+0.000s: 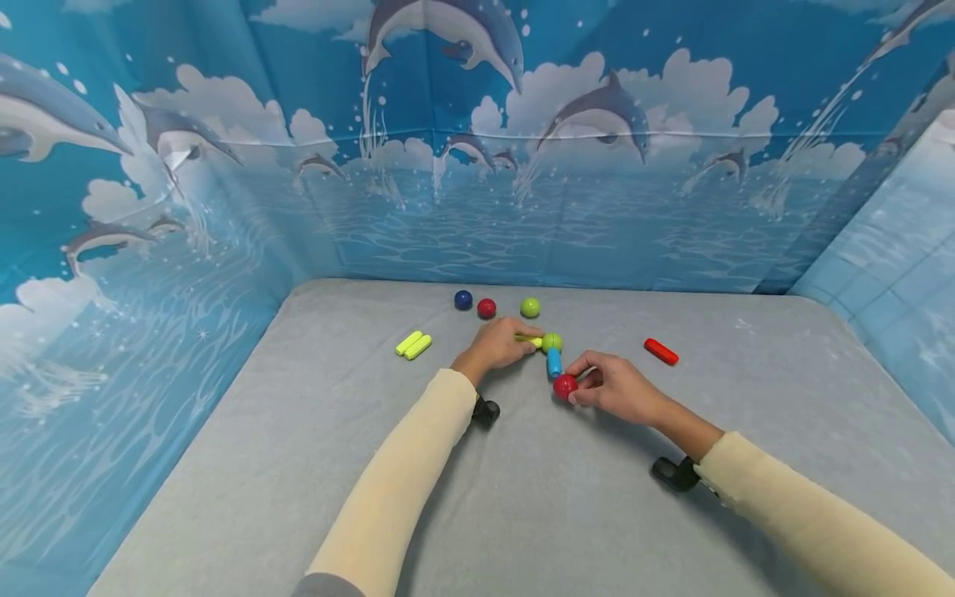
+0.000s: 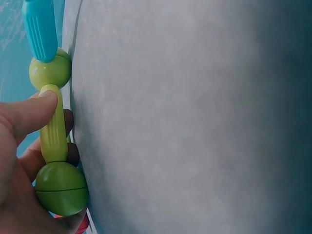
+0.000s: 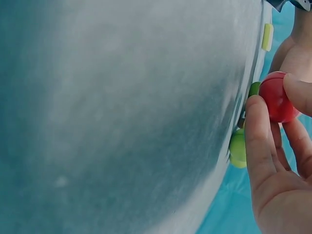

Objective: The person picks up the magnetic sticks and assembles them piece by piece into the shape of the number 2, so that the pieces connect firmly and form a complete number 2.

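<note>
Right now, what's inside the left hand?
The left hand holds a yellow stick, with a green ball at its palm end and a lime ball at the other. The hand covers parts of the stick, so those can't be seen.

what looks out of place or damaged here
Nothing looks plainly damaged or spilled. At most, the red stick stands out: it lies alone at the right, while the two loose yellow sticks lie side by side at the left.
</note>
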Demonstrator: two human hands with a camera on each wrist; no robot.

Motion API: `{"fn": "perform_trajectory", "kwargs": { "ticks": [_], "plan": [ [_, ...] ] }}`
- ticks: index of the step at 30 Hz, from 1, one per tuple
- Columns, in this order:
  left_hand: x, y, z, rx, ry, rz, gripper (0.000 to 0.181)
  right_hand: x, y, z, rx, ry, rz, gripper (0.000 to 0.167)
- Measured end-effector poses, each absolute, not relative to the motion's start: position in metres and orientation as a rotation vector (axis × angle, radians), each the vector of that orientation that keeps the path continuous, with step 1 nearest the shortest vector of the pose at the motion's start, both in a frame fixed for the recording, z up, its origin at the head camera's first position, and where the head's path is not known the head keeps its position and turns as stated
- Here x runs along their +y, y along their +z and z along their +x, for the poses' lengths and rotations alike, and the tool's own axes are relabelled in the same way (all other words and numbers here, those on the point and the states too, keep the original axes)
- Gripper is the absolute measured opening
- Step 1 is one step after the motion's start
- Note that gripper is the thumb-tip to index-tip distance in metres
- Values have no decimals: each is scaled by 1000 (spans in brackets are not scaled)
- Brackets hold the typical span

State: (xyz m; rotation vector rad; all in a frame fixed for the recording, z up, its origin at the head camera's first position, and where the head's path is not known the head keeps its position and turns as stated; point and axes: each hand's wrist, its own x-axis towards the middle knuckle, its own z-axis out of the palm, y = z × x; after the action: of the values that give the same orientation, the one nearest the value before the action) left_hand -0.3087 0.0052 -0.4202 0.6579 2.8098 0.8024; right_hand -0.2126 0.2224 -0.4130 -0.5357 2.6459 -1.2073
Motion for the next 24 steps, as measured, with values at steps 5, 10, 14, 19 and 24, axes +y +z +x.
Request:
{"fn": "perform_trajectory", "kwargs": {
  "ticks": [5,10,14,19,24],
  "plan": [
    [6,-420,-309,2823,792,644,32,220,-415,-216,2608,-1256,-547,24],
    [8,-420,-310,2819,790,664,33,219,-416,-216,2596,-1287,-549,23],
    [9,-420,-309,2829,782,651,32,219,-416,-217,2611,-1264,-565,23],
    [9,-420,-310,2822,793,681,33,217,-415,-217,2635,-1224,-556,23],
    [-3,-420,-310,2832,796,751,37,214,-414,-216,2665,-1145,-597,22]
  ]
}}
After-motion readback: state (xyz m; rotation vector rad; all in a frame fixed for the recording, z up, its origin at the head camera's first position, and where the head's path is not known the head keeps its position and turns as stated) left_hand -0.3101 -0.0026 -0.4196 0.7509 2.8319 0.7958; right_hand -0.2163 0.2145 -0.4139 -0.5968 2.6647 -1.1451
